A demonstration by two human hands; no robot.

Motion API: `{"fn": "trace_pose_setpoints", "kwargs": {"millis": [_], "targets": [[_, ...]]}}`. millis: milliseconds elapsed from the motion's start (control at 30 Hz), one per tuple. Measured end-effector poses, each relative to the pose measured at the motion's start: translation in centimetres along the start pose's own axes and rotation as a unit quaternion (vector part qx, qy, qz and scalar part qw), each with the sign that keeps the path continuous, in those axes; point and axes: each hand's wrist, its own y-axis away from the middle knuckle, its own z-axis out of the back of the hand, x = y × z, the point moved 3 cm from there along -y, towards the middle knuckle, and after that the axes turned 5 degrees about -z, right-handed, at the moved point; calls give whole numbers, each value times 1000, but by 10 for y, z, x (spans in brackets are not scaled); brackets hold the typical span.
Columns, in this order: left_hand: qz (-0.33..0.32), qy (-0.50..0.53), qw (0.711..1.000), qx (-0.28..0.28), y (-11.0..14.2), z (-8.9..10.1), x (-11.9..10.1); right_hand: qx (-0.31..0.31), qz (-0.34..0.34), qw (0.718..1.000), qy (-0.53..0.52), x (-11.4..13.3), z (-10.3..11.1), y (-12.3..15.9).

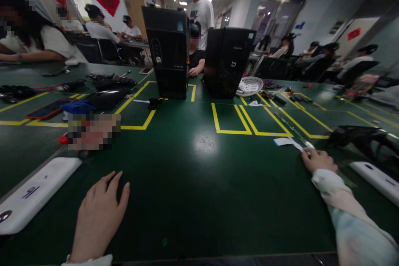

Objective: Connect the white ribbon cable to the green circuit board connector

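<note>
My left hand [99,212] is over the near left of the green table [187,199], fingers stretched and holding nothing. Off to the right, my right hand [319,161] has its fingers closed at the near end of a narrow green circuit board strip [293,128]. A white flat ribbon cable [288,142] with a blue tip runs from those same fingers to the left. The fingers partly hide where cable and board meet. A white panel [378,181] and a black plastic part [364,141] lie to the right of this hand.
Two black computer towers [170,50] [229,62] stand at the far side; a person [197,60] sits behind them. A white basket [251,86] is beside the right tower. At left lie a white casing [37,195], a phone [46,109] and black cables [18,91].
</note>
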Motion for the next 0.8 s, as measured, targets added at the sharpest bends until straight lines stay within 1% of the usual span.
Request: {"fn": "trace_pose_setpoints", "kwargs": {"millis": [133, 300, 467, 633, 733, 800], "targets": [[2, 2, 1000, 6, 0, -1, 0, 36, -13, 999, -12, 2, 2, 2], [4, 0, 1000, 8, -1, -3, 2, 48, 2, 999, -21, 3, 4, 5], [3, -3, 1000, 14, -1, -3, 2, 28, 29, 999, -19, 2, -1, 8], [4, -4, 1000, -2, -1, 2, -3, -12, 59, 998, -18, 3, -4, 8], [7, -2, 1000, -3, -1, 3, -4, -35, 93, 995, -25, 7, -4, 6], [6, 2, 1000, 3, -1, 3, -4, -40, 131, 990, -38, 14, -4, 4]]}}
